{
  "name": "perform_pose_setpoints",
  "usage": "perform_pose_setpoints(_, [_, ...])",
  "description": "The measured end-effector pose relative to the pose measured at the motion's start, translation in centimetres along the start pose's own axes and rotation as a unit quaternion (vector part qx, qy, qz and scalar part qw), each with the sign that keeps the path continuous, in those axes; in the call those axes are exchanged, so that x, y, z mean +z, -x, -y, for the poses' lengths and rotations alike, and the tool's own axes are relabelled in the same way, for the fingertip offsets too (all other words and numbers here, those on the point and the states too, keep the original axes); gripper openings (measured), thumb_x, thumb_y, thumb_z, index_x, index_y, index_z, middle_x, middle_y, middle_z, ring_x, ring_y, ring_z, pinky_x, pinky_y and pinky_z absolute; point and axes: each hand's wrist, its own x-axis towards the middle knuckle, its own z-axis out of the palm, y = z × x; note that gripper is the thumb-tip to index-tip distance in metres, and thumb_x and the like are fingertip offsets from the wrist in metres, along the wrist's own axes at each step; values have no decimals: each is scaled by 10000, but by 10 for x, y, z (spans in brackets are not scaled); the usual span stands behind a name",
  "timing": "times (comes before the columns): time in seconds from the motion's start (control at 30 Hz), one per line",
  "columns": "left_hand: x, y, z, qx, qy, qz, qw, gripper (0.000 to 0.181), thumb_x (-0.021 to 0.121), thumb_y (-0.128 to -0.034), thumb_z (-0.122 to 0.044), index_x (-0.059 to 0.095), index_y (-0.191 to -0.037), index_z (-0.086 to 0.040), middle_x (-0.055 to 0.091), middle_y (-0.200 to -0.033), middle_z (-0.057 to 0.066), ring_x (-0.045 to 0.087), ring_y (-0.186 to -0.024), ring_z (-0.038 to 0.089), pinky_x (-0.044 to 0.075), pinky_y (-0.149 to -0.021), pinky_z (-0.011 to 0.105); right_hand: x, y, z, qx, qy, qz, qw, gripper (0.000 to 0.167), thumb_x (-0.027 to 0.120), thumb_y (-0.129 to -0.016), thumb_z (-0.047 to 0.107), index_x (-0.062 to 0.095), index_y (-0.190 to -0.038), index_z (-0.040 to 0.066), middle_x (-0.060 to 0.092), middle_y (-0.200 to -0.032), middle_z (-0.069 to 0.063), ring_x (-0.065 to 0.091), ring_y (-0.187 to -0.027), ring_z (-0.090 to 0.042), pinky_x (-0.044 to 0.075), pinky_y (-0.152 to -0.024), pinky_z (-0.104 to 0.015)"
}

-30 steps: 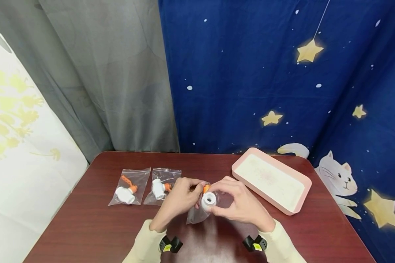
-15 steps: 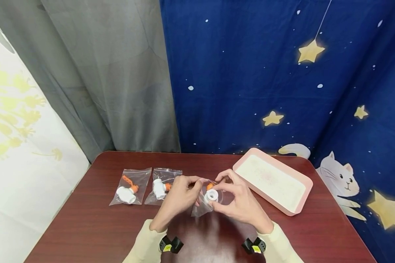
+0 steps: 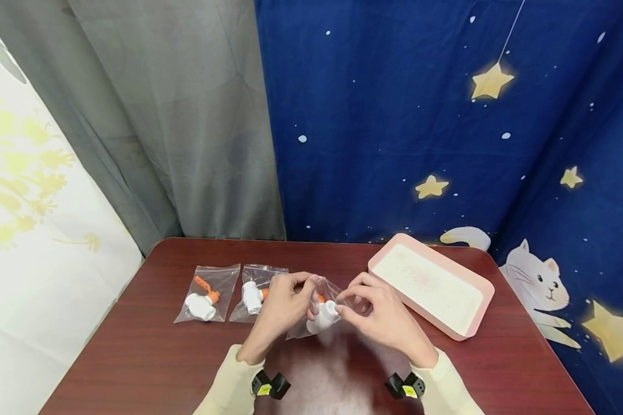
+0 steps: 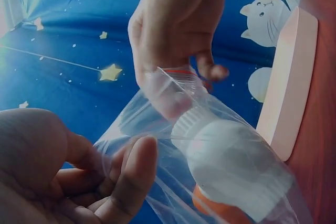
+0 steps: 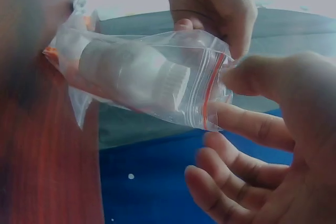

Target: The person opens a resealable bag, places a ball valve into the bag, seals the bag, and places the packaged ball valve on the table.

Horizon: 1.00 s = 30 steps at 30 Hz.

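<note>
A white ball valve [image 3: 322, 319] with an orange handle lies inside a clear zip-lock bag [image 3: 298, 329] held up over the table. My left hand [image 3: 289, 300] pinches one side of the bag near its mouth. On the other side, my right hand [image 3: 376, 308] pinches the mouth at the red zip strip [image 5: 212, 90] between thumb and index finger, its other fingers spread loosely. Through the film in the right wrist view, the valve's ribbed white end [image 5: 173, 85] faces the mouth. The orange handle [image 4: 220, 205] shows below the valve body in the left wrist view.
Two more bagged white valves with orange handles, one at the far left [image 3: 201, 305] and one beside my left hand [image 3: 251, 297], lie on the red-brown table [image 3: 150, 357]. A pink-rimmed tray [image 3: 483, 314] stands at the right. Curtains hang behind the table.
My right fingers have moved off the valve's white end to the bag's mouth. The valve now sits tilted lower in the bag, and the bag's top is drawn up between both hands.
</note>
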Motion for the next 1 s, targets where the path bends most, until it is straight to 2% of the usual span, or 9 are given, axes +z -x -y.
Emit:
perform_pose_setpoints(0.13, [1, 0, 1, -111, 209, -74, 9997, 232, 554, -1015, -111, 775, -1038, -42, 669, -611, 52, 635, -435, 167, 574, -480, 392, -3, 1, 7, 171, 372, -150, 9990, 63, 813, -880, 339, 759, -904, 360, 499, -696, 161, 472, -616, 9, 413, -568, -168])
perform_pose_setpoints(0.23, [2, 0, 1, -72, 255, -99, 9996, 244, 544, -1015, -108, 775, -1061, -46, 677, -618, 54, 646, -444, 189, 587, -504, 424, -3, 2, 14, 201, 430, -40, 9989, 82, 821, -868, 379, 757, -900, 339, 448, -587, 208, 435, -539, 46, 378, -514, -169])
perform_pose_setpoints(0.33, [3, 0, 2, 0, 369, -174, 9992, 245, 544, -1021, -108, 780, -1066, -56, 687, -619, 64, 656, -453, 203, 594, -513, 414, -1, 2, 20, 238, 386, 170, 9988, 99, 828, -860, 361, 764, -908, 303, 472, -533, 237, 444, -486, 75, 376, -470, -170])
perform_pose_setpoints(0.43, [4, -1, 2, 22, 547, -255, 9982, 240, 553, -1033, -121, 784, -1043, -56, 695, -622, 80, 664, -459, 196, 605, -537, 431, 2, 2, 21, 194, 411, 232, 9987, 60, 815, -873, 305, 759, -866, 285, 550, -559, 240, 483, -505, 104, 408, -489, -150])
perform_pose_setpoints(0.53, [5, -2, 2, -18, 724, -286, 9970, 230, 564, -1045, -137, 781, -1046, -60, 702, -640, 97, 677, -473, 219, 605, -526, 407, 4, 1, 20, -59, 521, 79, 9986, 121, 805, -869, 213, 728, -789, 262, 605, -611, 204, 510, -554, 109, 437, -532, -122])
perform_pose_setpoints(0.67, [5, -2, 2, -92, 830, -276, 9961, 231, 553, -1050, -135, 770, -1112, -86, 711, -687, 106, 693, -502, 267, 591, -498, 347, 2, -2, 21, -354, 573, -124, 9977, 173, 806, -841, 152, 686, -758, 246, 604, -645, 175, 519, -589, 88, 450, -550, -103])
perform_pose_setpoints(0.7, [5, -2, 3, -89, 824, -256, 9962, 232, 552, -1051, -133, 766, -1126, -83, 712, -703, 111, 696, -507, 265, 593, -499, 363, 1, -2, 21, -380, 547, -135, 9977, 179, 805, -843, 152, 680, -761, 251, 593, -648, 179, 516, -589, 83, 449, -548, -105])
perform_pose_setpoints(0.87, [2, -3, 2, -95, 916, 17, 9957, 228, 558, -1049, -112, 710, -1203, -44, 710, -766, 159, 702, -550, 252, 597, -509, 373, -4, -3, 20, -607, 417, -178, 9971, 177, 813, -872, 183, 678, -793, 266, 565, -689, 194, 505, -617, 68, 451, -557, -118])
perform_pose_setpoints(1.0, [-2, -5, 4, 11, 721, 279, 9970, 302, 531, -1036, -54, 648, -1308, -114, 719, -743, 172, 687, -542, 282, 582, -478, 359, -6, -3, 19, -905, 387, -256, 9948, 146, 806, -886, 166, 699, -823, 244, 587, -744, 185, 522, -659, 51, 452, -583, -113])
